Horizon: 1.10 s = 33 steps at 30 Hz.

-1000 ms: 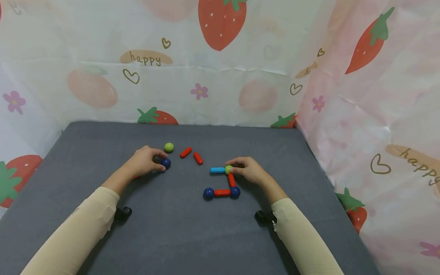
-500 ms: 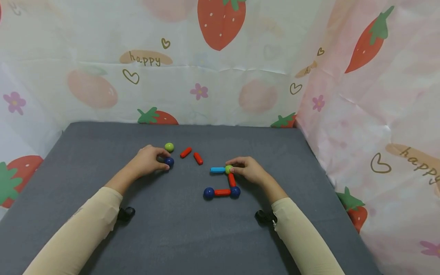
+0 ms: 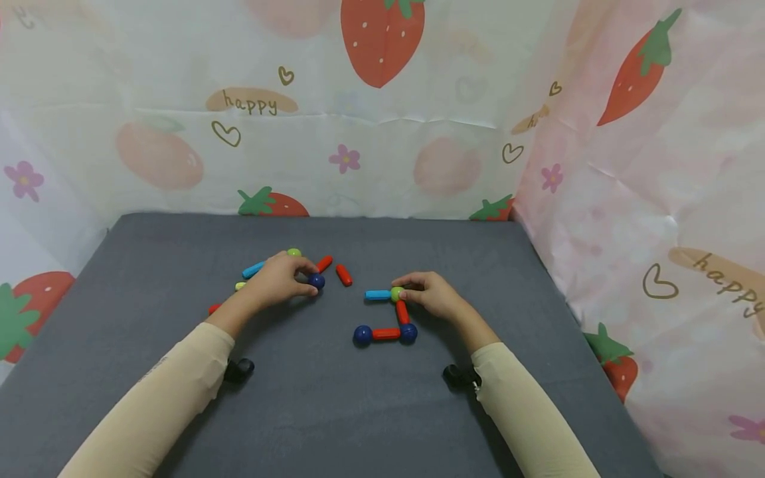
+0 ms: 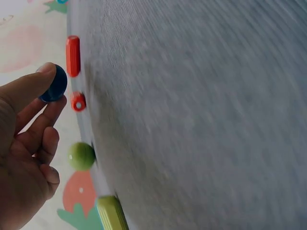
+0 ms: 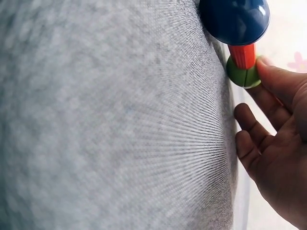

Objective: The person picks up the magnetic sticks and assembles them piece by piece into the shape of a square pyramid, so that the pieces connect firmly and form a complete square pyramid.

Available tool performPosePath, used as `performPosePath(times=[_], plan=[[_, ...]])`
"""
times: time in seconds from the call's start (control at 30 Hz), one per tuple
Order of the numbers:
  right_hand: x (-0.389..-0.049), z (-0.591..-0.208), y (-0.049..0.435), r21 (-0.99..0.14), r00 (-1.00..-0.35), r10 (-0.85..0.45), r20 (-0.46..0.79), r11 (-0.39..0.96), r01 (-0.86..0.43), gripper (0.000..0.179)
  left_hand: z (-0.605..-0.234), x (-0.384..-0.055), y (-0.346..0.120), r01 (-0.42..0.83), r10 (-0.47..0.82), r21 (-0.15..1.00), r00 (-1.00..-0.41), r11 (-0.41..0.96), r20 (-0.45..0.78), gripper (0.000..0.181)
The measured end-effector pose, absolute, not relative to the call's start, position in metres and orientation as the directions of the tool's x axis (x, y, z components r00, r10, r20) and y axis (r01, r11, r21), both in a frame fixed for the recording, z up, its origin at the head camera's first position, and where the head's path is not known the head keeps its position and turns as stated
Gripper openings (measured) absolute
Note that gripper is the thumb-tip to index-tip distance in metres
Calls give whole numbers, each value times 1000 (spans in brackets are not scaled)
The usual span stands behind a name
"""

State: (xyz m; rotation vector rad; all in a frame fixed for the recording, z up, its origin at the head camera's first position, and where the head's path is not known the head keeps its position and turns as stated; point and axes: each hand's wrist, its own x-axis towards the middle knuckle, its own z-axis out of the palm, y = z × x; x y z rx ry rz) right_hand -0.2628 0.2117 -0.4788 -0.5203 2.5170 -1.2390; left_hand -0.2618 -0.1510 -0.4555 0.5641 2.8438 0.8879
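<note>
My left hand (image 3: 279, 281) pinches a dark blue ball (image 3: 317, 281) between thumb and fingers; the left wrist view shows the same blue ball (image 4: 56, 84) above the cloth. With thumb and forefinger, my right hand (image 3: 435, 295) holds the green ball (image 3: 396, 294) of a joined piece. From that ball a light blue rod (image 3: 378, 295) points left and a red rod (image 3: 403, 313) runs down to a blue ball (image 3: 408, 333). Another red rod (image 3: 386, 334) links this one to a second blue ball (image 3: 362, 335) at the left end.
Two loose red rods, one of them the right-hand rod (image 3: 344, 275), lie between the hands. A green ball (image 3: 294, 252), a light blue rod (image 3: 254, 269) and a yellow-green rod (image 4: 111, 212) lie behind the left hand and forearm. Patterned cloth (image 3: 370, 172) stands behind the grey table (image 3: 335, 411).
My left hand has moved right with the blue ball, uncovering a light blue rod and other pieces at its left. My right hand and the joined piece stay in place.
</note>
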Motion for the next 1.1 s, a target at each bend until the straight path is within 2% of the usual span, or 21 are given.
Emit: performPosePath(times=[0.43, 1.1], plan=[[-262, -480, 211, -802, -894, -438, -91, 565, -195, 30, -458, -264, -114, 318, 415, 577, -909, 752, -40, 36], [-261, -479, 210, -802, -898, -431, -90, 565, -191, 30, -468, -268, -80, 410, 502, 543, -864, 733, -25, 33]])
